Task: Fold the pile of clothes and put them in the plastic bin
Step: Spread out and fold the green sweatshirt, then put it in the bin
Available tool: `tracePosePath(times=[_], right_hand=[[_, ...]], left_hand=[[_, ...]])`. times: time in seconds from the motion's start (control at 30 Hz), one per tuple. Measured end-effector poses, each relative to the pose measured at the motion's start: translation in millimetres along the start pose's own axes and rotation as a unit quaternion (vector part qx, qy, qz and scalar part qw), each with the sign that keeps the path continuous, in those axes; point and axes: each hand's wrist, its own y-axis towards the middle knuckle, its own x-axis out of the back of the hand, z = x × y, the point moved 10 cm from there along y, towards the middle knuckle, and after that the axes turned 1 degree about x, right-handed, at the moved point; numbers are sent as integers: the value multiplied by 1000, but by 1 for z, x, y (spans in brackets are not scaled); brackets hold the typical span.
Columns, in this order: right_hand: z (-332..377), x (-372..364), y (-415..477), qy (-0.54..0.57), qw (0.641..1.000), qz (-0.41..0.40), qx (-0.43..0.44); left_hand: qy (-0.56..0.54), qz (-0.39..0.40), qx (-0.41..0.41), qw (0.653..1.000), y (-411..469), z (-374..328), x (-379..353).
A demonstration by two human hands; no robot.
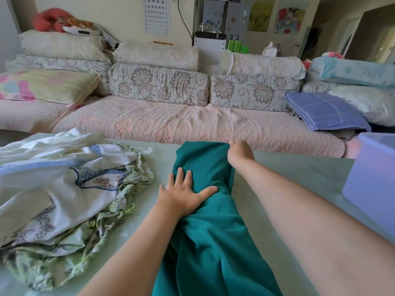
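Nearest us, at the bottom centre of the frame, the teal garment (pixel 213 242) runs as a long band from the lower edge up to the middle, lying on the pale green surface (pixel 288 180). Our bare forearms stretch along either side of it. Our left grip (pixel 183 194) lies flat on the cloth just left of centre, fingers straight and spread, pressing the fabric down. Our right grip (pixel 240 154) is higher up, at the garment's far end, its fingers curled round the top right corner of the cloth (the fingertips themselves are hidden behind the hand).

In the left of the frame the pile of clothes (pixel 64 189) sits rumpled on the same surface, with white and pale blue pieces over a green-printed one, just beside the teal garment. At the right edge stands the plastic bin (pixel 374 167), translucent lilac-blue and well apart from the garment; we cannot see into it.

Across the upper half a sofa (pixel 192 124) in a pink quilted cover carries flowered cushions. A blue checked pillow (pixel 324 112) lies toward the upper right, and an eye chart (pixel 157 16) hangs at top centre.
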Motion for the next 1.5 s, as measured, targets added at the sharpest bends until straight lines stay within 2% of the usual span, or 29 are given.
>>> tracePosePath(times=[0.1, 0.17, 0.23, 0.3, 0.33, 0.37, 0.4, 0.43, 0.47, 0.5, 0.57, 0.6, 0.67, 0.7, 0.77, 0.8, 0.83, 0.9, 0.93, 0.97, 1.0, 1.07, 1.17, 1.27, 1.33, 1.37, 1.4, 1.43, 1.5], right_hand=[[10, -4, -11, -164, 982, -19, 91], [13, -9, -18, -183, 977, -19, 111], [1, -10, -22, -156, 986, -11, 59], [-27, -9, -26, -92, 994, -1, -55], [-29, -6, -31, -64, 996, -12, -57], [-22, 0, -36, -42, 998, -45, -1], [-7, 6, -41, -30, 991, -79, 108], [8, 4, -50, -34, 973, -72, 215], [13, -7, -54, -46, 958, -26, 281], [8, -21, -53, -53, 957, 54, 280], [-20, -52, -51, -116, 956, 197, 186], [-28, -55, -51, -164, 952, 200, 164], [-23, -36, -50, -237, 954, 91, 158], [-20, -25, -51, -234, 962, 46, 135], [-33, -20, -53, -152, 986, 60, 13], [-46, -25, -55, -61, 991, 86, -77], [-55, -31, -57, 66, 979, 100, -165], [-52, -43, -61, 341, 893, 107, -275], [-45, -42, -59, 427, 849, 104, -293], [-40, -37, -55, 472, 825, 99, -295], [-36, -30, -50, 489, 819, 94, -284], [-40, -12, -40, 438, 862, 61, -247], [-53, 9, -24, 217, 959, -27, -179], [-33, 24, -21, 72, 991, -80, -77], [3, 32, -29, 35, 990, -109, 81], [21, 26, -37, 37, 982, -86, 165], [32, 11, -44, 34, 974, -29, 222], [35, -11, -50, 15, 970, 56, 238], [13, -53, -55, -62, 956, 229, 175]], left_hand=[[-5, -18, -2, 1000, 0, -3, 3], [-20, -25, -3, 999, 4, 0, 2], [-31, -24, -6, 999, 9, 4, -1], [-53, -36, 6, 998, 9, 7, 0], [-61, -54, 16, 997, 7, 8, 4], [-57, -77, 16, 995, 6, 7, 9], [-48, -103, 4, 994, 3, 3, 15], [-40, -121, -16, 992, 2, -2, 19], [-39, -122, -36, 991, 1, -7, 19], [-48, -106, -41, 992, 1, -8, 16], [-95, -68, -6, 993, 2, -1, 10], [-120, -70, 23, 990, 3, 6, 11], [-163, -95, 81, 979, 6, 18, 16], [-188, -100, 97, 972, 9, 22, 17], [-247, -98, 100, 959, 16, 24, 18], [-284, -96, 95, 949, 18, 23, 19], [-321, -95, 88, 938, 19, 22, 19], [-383, -114, 59, 915, 15, 18, 26], [-405, -134, 37, 904, 13, 15, 32], [-424, -160, 10, 891, 11, 11, 40], [-432, -187, -20, 882, 7, 6, 49], [-381, -219, -63, 896, 3, -7, 60], [-167, -173, -23, 970, 8, -21, 43], [-67, -60, 44, 995, 18, -13, 14], [-42, -56, 51, 996, 20, -7, 13], [-18, -78, 46, 996, 20, -8, 19], [4, -116, 29, 993, 19, -13, 27], [16, -157, -2, 987, 16, -22, 35], [12, -175, -85, 981, 15, -42, 39]])
